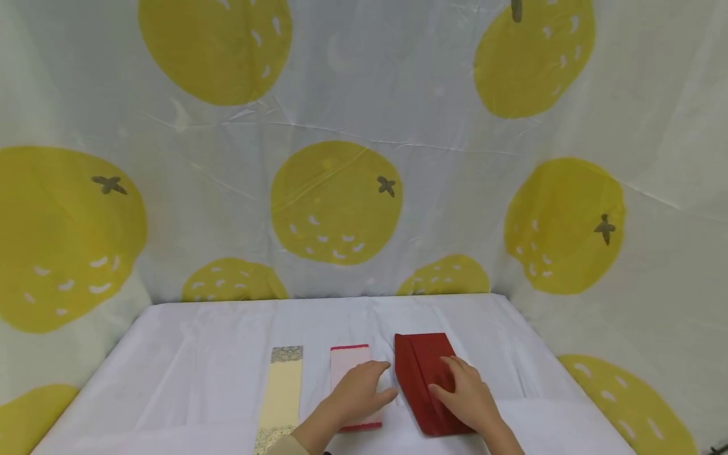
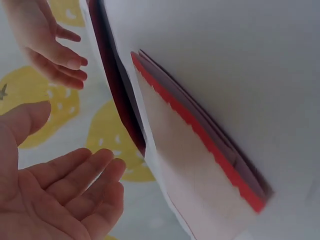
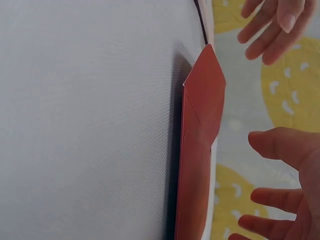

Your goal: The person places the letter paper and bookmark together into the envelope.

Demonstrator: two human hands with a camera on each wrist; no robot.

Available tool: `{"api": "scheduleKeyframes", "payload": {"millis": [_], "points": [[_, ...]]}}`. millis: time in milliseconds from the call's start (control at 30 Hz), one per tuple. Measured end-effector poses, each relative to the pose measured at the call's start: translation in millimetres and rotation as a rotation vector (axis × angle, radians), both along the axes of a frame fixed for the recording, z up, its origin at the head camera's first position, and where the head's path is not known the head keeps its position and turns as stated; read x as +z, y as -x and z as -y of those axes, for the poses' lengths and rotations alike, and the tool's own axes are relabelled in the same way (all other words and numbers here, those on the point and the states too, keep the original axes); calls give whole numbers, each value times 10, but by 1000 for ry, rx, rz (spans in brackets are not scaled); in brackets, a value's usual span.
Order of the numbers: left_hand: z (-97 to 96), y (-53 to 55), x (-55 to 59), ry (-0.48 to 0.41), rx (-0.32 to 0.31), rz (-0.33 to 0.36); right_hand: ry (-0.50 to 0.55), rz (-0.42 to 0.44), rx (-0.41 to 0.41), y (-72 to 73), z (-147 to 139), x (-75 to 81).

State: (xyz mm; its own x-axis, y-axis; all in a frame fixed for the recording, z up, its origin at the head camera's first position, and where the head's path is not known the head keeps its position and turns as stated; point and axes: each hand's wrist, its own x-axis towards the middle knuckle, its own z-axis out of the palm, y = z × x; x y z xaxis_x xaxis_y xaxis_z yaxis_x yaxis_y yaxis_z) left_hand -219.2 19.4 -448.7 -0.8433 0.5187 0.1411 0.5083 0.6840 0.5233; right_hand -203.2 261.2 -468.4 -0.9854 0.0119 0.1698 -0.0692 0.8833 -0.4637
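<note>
A dark red paper envelope, its flap raised along one side, lies on the right of the white table. My right hand hovers over it with fingers spread and relaxed; a gap shows between that hand and the envelope in the right wrist view. My left hand, palm turned inward and fingers loosely extended, is over a pale pink folded paper piece with red scalloped ends. The left wrist view shows the pink paper standing slightly off the cloth in layers, beside the bare left hand. Neither hand holds anything.
Left of the pink paper lies a cream strip with patterned, lace-like ends. White cloth with soft creases covers the table. A curtain printed with yellow fruit rises behind and at both sides.
</note>
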Motion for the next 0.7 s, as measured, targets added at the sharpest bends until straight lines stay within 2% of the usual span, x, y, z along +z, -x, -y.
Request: {"api": "scheduleKeyframes", "payload": {"millis": [67, 200, 333, 533, 700], "points": [[-66, 40, -25, -78, 29, 67, 5, 9, -8, 0, 4, -4], [-177, 108, -91, -189, 85, 130, 7, 32, -17, 5, 19, -11], [-260, 159, -144, -242, 151, 162, 4, 35, -19, 20, 32, -22], [-397, 216, -186, -311, 254, 306, -7, 17, -24, 36, 37, -43], [-503, 255, -258, -373, 303, 371, -19, 0, -33, 65, 48, -69]]}}
